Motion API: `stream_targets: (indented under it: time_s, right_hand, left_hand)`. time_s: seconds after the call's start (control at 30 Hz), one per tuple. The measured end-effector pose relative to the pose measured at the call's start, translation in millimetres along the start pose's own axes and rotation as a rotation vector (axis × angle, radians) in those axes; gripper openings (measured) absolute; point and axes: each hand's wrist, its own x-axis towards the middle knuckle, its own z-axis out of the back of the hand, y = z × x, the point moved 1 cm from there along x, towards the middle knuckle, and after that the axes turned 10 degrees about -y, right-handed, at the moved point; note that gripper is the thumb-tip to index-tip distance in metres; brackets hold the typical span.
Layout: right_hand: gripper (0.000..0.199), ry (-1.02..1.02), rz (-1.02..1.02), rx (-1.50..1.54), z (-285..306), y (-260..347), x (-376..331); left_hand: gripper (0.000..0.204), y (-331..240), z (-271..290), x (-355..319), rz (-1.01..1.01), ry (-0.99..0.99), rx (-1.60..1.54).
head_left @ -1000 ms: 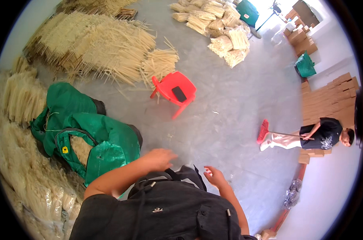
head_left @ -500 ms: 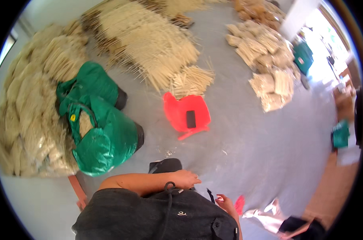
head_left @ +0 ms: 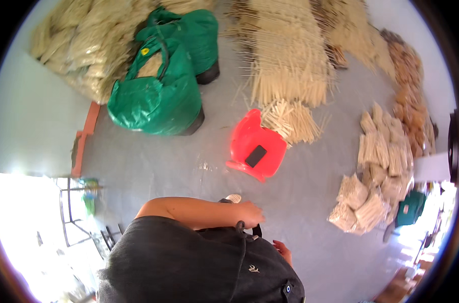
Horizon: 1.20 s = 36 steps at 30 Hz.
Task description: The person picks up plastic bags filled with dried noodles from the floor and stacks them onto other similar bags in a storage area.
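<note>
Left hand (head_left: pixel 249 214) curled over a dark strap (head_left: pixel 243 228) at the front of a dark top (head_left: pixel 189 262), gripping it; right hand (head_left: pixel 284 251) low beside the same top, mostly hidden, grip impossible to tell; just beyond on the grey floor (head_left: pixel 310 202), a red plastic chair (head_left: pixel 254 144) with a black phone (head_left: pixel 255 156) on its seat; farther off, two green bags (head_left: pixel 158 96) and heaps of pale sticks (head_left: pixel 290 65).

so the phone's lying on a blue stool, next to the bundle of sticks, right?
Not quite: the stool is red, not blue. The head view shows the dark phone lying on its seat, with the bundle of sticks right beside it.
</note>
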Motion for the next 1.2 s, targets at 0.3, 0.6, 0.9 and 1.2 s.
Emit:
stream_targets:
  time_s: [0.3,0.6,0.9,1.2]
  right_hand:
    - [0.035,0.259,0.173,-0.405,89.7,-69.2,72.0]
    - [0.033,-0.017,0.343,-0.169,267.5,-200.1,107.0]
    - [0.035,-0.015,0.169,-0.169,400.6,-312.5,138.7]
    - [0.034,-0.224,-0.082,-0.041,535.4,-350.3,88.9]
  left_hand:
    - [0.036,-69.3,-22.9,52.4,0.14,-0.154,-0.101]
    - [0.036,-233.4,-73.0,202.3,0.25,-0.015,-0.136]
    - [0.039,-280.4,-80.6,326.9,0.24,-0.087,-0.061]
    - [0.044,-311.3,-75.9,554.2,0.002,0.2,0.087]
